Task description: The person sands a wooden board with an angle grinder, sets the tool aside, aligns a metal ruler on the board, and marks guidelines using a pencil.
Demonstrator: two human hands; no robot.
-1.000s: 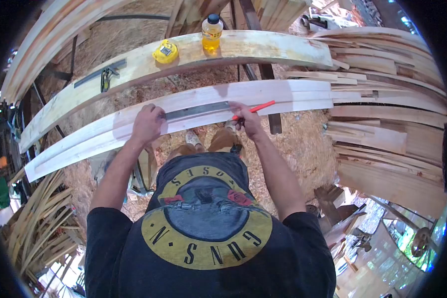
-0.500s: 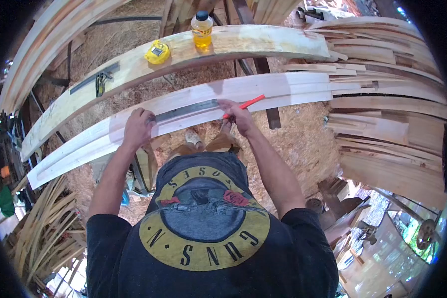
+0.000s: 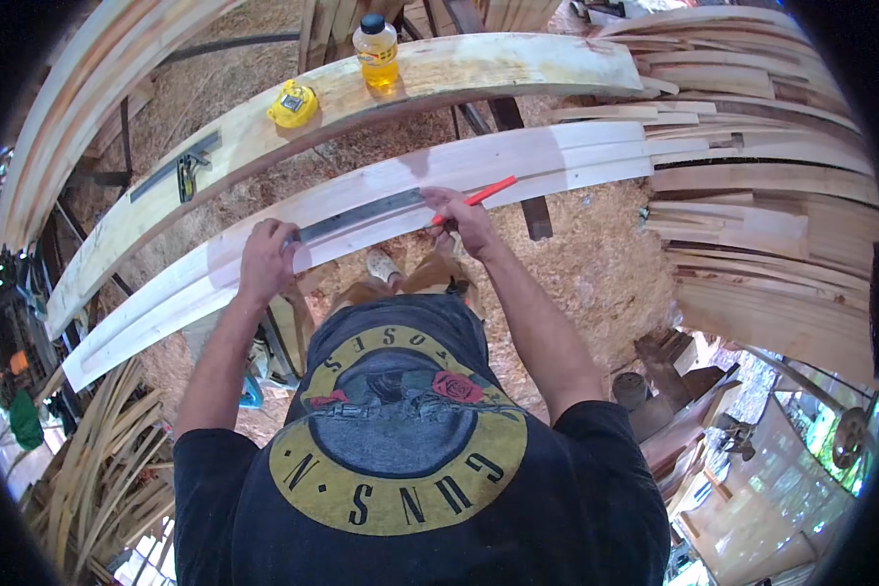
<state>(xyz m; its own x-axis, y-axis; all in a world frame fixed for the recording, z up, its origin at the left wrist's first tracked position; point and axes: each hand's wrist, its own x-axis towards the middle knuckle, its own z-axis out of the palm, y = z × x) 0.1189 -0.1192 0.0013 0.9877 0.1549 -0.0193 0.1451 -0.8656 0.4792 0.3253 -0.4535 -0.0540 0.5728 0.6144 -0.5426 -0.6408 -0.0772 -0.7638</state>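
A dark metal ruler [image 3: 361, 214] lies along a pale wooden plank [image 3: 576, 153] in front of me. At the ruler's left end, my left hand [image 3: 267, 260] has its fingers closed on it. My right hand [image 3: 467, 224] is at the other end, its fingertips touching the ruler while it grips a red pencil [image 3: 491, 190]. The pencil points up to the right over the plank. Beyond the plank, a second wooden beam [image 3: 518, 64] carries a yellow tape measure [image 3: 293, 104], a bottle of yellow liquid [image 3: 376, 53] and a square with a dark blade [image 3: 176, 168].
Stacked boards [image 3: 762, 225] fill the right side. Thin wooden strips [image 3: 98, 459] are piled at the lower left. Wood shavings [image 3: 596, 254] cover the ground, and a dark metal support [image 3: 535, 217] shows under the plank. Long boards [image 3: 78, 98] stand at the upper left.
The view has shifted, so the planks, bottle and tape measure appear further left and higher. Both hands have slid slightly left along with the ruler in the picture, keeping their holds.
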